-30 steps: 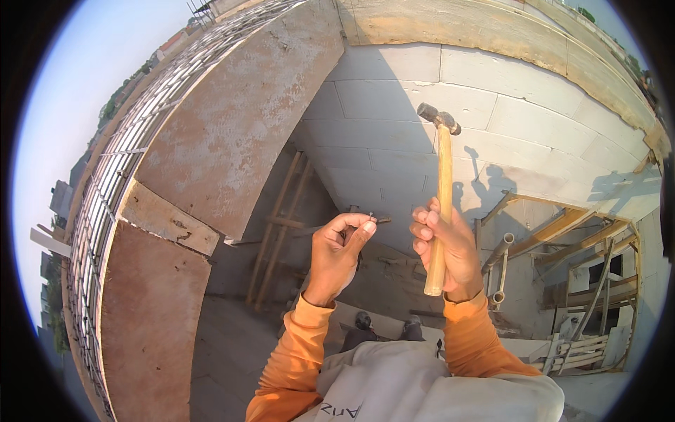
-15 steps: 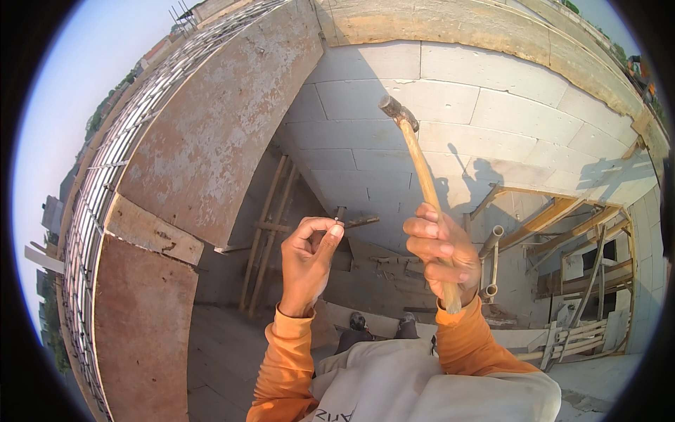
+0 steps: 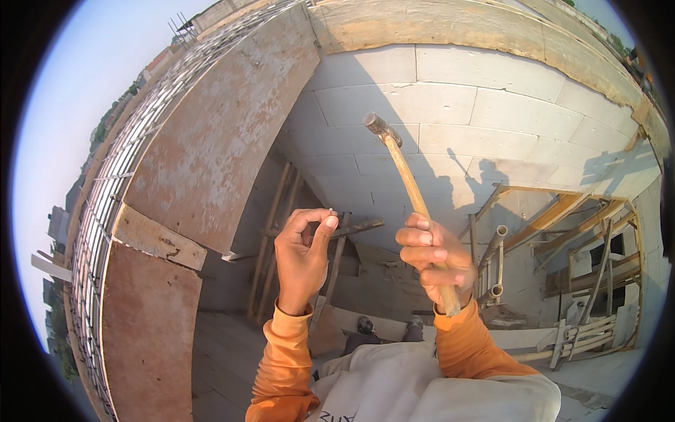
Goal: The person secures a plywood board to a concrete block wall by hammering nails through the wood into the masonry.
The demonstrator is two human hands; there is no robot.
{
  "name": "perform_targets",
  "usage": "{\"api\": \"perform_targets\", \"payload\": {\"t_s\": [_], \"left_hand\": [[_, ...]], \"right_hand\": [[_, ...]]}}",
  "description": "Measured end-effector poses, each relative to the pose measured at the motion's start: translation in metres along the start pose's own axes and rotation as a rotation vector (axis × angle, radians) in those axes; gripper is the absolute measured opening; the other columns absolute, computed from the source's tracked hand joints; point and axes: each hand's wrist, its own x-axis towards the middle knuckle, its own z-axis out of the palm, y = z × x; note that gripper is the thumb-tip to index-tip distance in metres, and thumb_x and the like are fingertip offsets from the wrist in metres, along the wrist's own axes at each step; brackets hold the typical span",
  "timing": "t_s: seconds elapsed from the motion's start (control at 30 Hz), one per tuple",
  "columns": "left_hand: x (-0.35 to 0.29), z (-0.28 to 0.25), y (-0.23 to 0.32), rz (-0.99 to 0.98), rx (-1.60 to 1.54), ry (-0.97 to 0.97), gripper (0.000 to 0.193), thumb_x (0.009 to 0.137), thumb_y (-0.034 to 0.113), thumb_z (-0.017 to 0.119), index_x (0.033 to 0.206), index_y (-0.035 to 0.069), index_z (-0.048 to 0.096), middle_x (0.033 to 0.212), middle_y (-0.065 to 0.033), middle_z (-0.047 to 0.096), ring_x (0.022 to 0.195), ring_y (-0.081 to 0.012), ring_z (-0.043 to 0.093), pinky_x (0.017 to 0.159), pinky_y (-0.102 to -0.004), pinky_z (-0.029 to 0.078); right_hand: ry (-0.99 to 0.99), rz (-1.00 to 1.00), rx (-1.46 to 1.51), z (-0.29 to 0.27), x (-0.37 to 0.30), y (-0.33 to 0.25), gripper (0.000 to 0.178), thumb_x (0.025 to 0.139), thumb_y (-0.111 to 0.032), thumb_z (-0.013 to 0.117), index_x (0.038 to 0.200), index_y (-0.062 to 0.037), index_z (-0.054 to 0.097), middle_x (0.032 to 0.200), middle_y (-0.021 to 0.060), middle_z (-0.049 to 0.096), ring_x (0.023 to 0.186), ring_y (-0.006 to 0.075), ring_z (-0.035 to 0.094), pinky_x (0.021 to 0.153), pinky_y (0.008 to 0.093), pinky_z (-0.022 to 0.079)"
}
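Note:
My right hand (image 3: 437,264) is wrapped round the light wooden handle of a hammer (image 3: 411,179), low on the grip. The hammer stands up at a slant, its dark, worn steel head pointing up and left before the pale block wall (image 3: 439,105). To the left, my left hand (image 3: 301,253) pinches a nail (image 3: 332,210) between thumb and forefinger. Only a small bright end of it shows above the fingertips; the rest is hidden. Both hands are raised in front of me, apart from each other and touching neither wall nor boards.
Weathered formwork boards (image 3: 218,133) rise at left beside a steel rebar cage (image 3: 105,183). A timber beam (image 3: 429,24) tops the block wall. At right are a wood-framed opening (image 3: 562,211) and upright pipes (image 3: 492,253). Wooden poles (image 3: 271,246) stand below, behind my left hand.
The hammer head has come down and slightly left, with my right hand shifting a little left. My left hand has moved slightly up and left, still pinching the nail. The view has shifted a little.

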Motion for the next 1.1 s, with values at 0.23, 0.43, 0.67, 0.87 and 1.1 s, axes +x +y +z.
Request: {"api": "perform_targets", "payload": {"t_s": [0.23,0.43,0.67,0.87,1.1], "left_hand": [[0.032,0.012,-0.014,0.543,0.621,0.123,0.007,0.094,0.005,0.070,0.100,0.001,0.070,0.093,-0.0078,0.071,0.072,-0.0204,0.056,0.069,-0.0322,0.045],[0.097,0.034,-0.026,0.515,0.804,0.116,0.008,0.094,0.006,0.067,0.099,0.000,0.068,0.095,-0.0120,0.069,0.087,-0.0321,0.059,0.081,-0.0425,0.049],[0.208,0.033,-0.033,0.857,1.017,0.375,0.007,0.092,0.008,0.068,0.097,0.005,0.071,0.092,-0.0089,0.068,0.087,-0.0296,0.058,0.079,-0.0411,0.047],[0.261,0.011,-0.029,0.957,1.460,0.372,0.006,0.087,0.014,0.069,0.081,0.012,0.070,0.084,-0.0014,0.067,0.087,-0.0239,0.057,0.079,-0.0375,0.045],[0.297,-0.008,0.002,0.878,1.588,0.142,0.005,0.082,0.013,0.069,0.080,0.011,0.074,0.082,-0.0019,0.070,0.093,-0.0221,0.060,0.082,-0.0363,0.046]], "right_hand": [[0.216,-0.099,-0.353,-0.004,-0.003,0.002,0.048,0.081,0.018,0.068,0.114,-0.0048,0.041,0.109,0.0083,0.045,0.090,0.0124,0.051,0.045,0.0135,0.054],[0.484,-0.224,-0.632,-0.032,0.002,-0.007,0.044,0.081,0.017,0.061,0.108,-0.0089,0.040,0.105,0.0060,0.047,0.080,0.0072,0.048,0.047,0.0148,0.044],[0.636,-0.283,-0.943,-0.074,-0.001,-0.015,0.035,0.091,0.000,0.068,0.109,-0.0096,0.040,0.102,0.0068,0.054,0.084,0.0104,0.058,0.051,0.0196,0.046],[0.616,-0.465,-1.266,-0.111,0.016,-0.008,0.027,0.106,-0.028,0.058,0.105,-0.0087,0.039,0.080,0.0065,0.056,0.051,0.0093,0.053,0.042,0.0221,0.042],[0.548,-0.444,-1.465,-0.105,0.065,-0.007,0.033,0.108,-0.038,0.052,0.103,-0.0077,0.043,0.066,0.0016,0.049,0.042,0.0063,0.043,0.039,0.0219,0.038]]}}
